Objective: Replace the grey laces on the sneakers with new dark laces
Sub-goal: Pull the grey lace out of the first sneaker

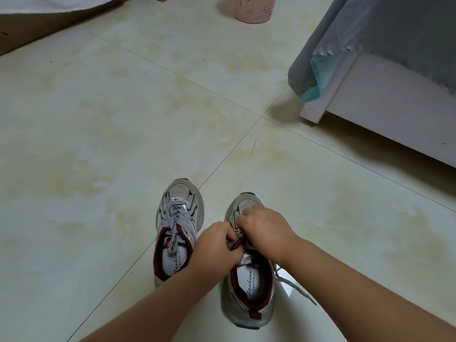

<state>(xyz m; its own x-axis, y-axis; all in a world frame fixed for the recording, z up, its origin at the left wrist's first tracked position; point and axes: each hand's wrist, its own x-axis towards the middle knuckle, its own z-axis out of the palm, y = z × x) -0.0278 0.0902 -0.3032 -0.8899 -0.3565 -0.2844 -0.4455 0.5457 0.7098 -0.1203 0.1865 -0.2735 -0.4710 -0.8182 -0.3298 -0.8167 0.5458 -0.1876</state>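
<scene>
Head view, from above the person's arms: both forearms reach down and forward to the right sneaker (pixel 249 280), which stands on the tiled floor (pixel 98 144) with its toe pointing away. The left hand (pixel 217 245) sits over the tongue area with its fingers curled in, pinching something at the eyelets; whether that is the lace itself I cannot tell, as the knuckles hide it. The right hand (pixel 262 227) lies just ahead of it, over the laced part of the same shoe, fingers bent down and pressed together against the upper; what they hold is hidden too. The two hands nearly touch. A loose grey lace end (pixel 296 287) trails from the right side of this shoe across the floor.

Just beside it, to the left, stands the left sneaker (pixel 176 230), its grey laces (pixel 176 215) threaded and knotted, ends falling into the opening.

Farther off, at right, a white bed frame (pixel 382 107) carries a hanging grey cover (pixel 357 40). At the far edge stands a pink bin (pixel 251 8).
</scene>
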